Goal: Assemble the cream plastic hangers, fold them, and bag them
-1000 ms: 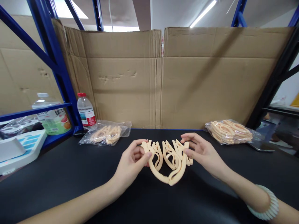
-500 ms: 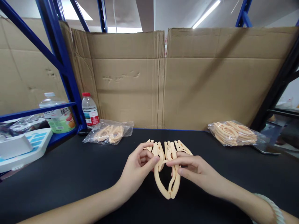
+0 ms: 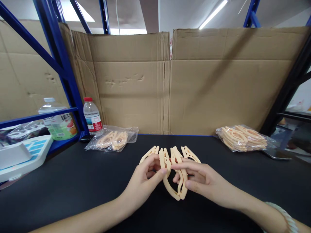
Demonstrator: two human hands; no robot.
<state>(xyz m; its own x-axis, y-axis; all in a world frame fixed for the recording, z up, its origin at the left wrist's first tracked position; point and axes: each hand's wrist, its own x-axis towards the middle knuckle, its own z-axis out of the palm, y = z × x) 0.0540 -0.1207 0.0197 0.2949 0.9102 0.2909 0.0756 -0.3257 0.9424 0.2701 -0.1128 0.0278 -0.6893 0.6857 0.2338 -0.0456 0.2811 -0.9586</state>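
Observation:
Both my hands hold a bunch of peach-coloured plastic hanger-like pieces (image 3: 175, 168) just above the black table top (image 3: 73, 184). My left hand (image 3: 143, 181) pinches the left side of the bunch between thumb and fingers. My right hand (image 3: 199, 179) grips the right side, fingers laid across the pieces. The curved lower ends of the pieces meet in a point near the table, and their forked tops fan out upward.
A clear bag of the same pieces (image 3: 113, 139) lies at the back left, a fuller bag (image 3: 243, 138) at the back right. A water bottle (image 3: 92, 116), a green-labelled container (image 3: 59, 121) and a white device (image 3: 21, 153) stand left. Cardboard walls (image 3: 170, 81) close the back.
My hands have drawn together, folding the spread-out pieces into a narrower bunch. My right hand shifted from the bunch's outer right edge to lie across its front.

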